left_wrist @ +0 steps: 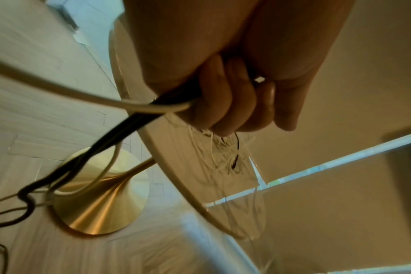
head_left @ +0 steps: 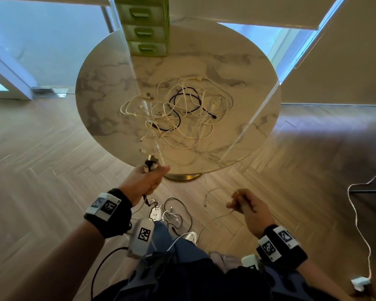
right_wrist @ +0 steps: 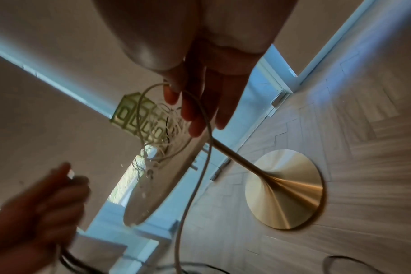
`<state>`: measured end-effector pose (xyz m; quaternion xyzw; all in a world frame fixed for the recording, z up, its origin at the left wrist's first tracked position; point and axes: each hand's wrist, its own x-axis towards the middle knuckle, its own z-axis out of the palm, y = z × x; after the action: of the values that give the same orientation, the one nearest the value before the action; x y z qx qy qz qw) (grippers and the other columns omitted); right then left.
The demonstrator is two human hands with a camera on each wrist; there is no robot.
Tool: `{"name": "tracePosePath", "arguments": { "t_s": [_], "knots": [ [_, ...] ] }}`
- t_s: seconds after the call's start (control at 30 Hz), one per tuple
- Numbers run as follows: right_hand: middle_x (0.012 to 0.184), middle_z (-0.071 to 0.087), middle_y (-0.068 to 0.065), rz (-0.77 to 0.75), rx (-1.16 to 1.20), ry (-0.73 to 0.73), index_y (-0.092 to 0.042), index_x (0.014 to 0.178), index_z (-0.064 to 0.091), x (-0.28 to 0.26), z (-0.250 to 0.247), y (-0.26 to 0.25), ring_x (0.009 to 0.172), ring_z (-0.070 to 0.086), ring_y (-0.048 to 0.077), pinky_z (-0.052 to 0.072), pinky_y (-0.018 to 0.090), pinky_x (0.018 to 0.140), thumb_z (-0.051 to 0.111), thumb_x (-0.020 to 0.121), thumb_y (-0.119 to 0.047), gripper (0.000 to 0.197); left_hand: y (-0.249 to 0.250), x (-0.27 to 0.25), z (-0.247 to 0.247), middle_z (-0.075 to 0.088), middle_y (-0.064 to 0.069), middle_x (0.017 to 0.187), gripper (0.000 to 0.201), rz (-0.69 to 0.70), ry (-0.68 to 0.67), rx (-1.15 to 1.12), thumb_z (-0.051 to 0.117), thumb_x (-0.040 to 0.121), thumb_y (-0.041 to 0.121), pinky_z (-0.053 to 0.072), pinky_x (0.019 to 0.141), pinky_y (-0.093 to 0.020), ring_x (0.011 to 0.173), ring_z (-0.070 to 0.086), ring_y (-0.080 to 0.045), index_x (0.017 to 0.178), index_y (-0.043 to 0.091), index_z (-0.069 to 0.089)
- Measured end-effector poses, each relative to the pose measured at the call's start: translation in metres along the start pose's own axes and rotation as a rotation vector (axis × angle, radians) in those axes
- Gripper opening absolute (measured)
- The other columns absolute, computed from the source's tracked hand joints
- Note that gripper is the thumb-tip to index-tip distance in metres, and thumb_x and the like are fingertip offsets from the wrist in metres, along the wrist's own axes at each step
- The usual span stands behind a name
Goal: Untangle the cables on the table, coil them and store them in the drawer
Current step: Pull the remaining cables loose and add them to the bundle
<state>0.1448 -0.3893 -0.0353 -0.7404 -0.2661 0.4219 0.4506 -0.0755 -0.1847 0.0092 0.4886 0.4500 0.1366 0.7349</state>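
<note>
Inside curled left-hand fingers (left_wrist: 225, 100): black and white cables (left_wrist: 139, 111).

Daylit windows, warm dim interior, blurred wrist views.

Herringbone wood floor (head_left: 41, 148); white charger (head_left: 359, 283) (corded) at right.

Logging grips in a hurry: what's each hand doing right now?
Left hand: fist closed around a bundle of black and white cables.
Right hand: pinching a thin white cable.
</note>
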Motion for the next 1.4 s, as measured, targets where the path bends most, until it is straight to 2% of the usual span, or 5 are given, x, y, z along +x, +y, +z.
{"name": "tracePosePath", "arguments": {
  "t_s": [0.2, 0.47, 0.77, 1.1, 1.4],
  "knots": [
    [0.07, 0.06, 0.006, -0.027, 0.211, 0.081, -0.01, 0.089, 0.052, -0.006, -0.001, -0.043, 0.078, 0.069, 0.026, 0.057, 0.031, 0.073, 0.03, 0.099, -0.003, 0.025, -0.018, 0.004, 0.036, 0.035, 0.005, 0.053, 0.023, -0.084, -0.081, 0.184, 0.058, 0.092, 0.03, 0.019, 0.038, -0.017, 0.042, 0.026, -0.006, 0.07, 0.022, 0.063],
    [0.075, 0.062, 0.011, -0.038, 0.056, -0.005, -0.014, 0.091, 0.058, -0.019, 0.005, -0.044, 0.079, 0.07, 0.024, 0.057, 0.041, 0.081, 0.037, 0.097, -0.004, 0.025, 0.0, 0.024, 0.092, 0.032, 0.008, 0.042, 0.037, -0.134, -0.105, 0.073, 0.063, 0.081, 0.051, 0.015, 0.035, -0.018, 0.035, 0.022, -0.005, 0.069, 0.019, 0.05],
    [0.074, 0.062, 0.008, -0.021, 0.131, 0.205, -0.017, 0.09, 0.058, -0.023, 0.001, -0.039, 0.077, 0.07, 0.022, 0.057, 0.037, 0.078, 0.037, 0.098, -0.007, 0.024, -0.018, 0.047, 0.098, 0.041, 0.007, 0.047, 0.026, -0.237, -0.053, 0.09, 0.067, 0.085, 0.019, 0.016, 0.032, -0.014, 0.032, 0.023, -0.004, 0.066, 0.017, 0.051],
    [0.076, 0.061, 0.011, 0.019, 0.273, 0.321, -0.013, 0.092, 0.055, -0.009, -0.001, -0.043, 0.075, 0.071, 0.023, 0.057, 0.028, 0.067, 0.035, 0.099, -0.008, 0.022, -0.02, 0.036, 0.088, 0.061, -0.003, 0.063, 0.012, -0.152, -0.348, 0.221, 0.063, 0.085, 0.009, 0.017, 0.035, -0.016, 0.038, 0.028, -0.005, 0.074, 0.012, 0.061],
    [0.089, 0.068, -0.01, -0.3, -0.284, -0.204, -0.033, 0.094, 0.063, -0.031, 0.005, -0.022, 0.087, 0.065, 0.006, 0.052, 0.023, 0.084, 0.047, 0.093, -0.004, 0.034, -0.017, 0.053, 0.081, 0.039, 0.001, 0.059, 0.012, -0.087, 0.002, 0.089, 0.053, 0.095, 0.019, 0.022, 0.035, -0.015, 0.039, 0.028, -0.004, 0.086, 0.012, 0.055]
  ]
}}
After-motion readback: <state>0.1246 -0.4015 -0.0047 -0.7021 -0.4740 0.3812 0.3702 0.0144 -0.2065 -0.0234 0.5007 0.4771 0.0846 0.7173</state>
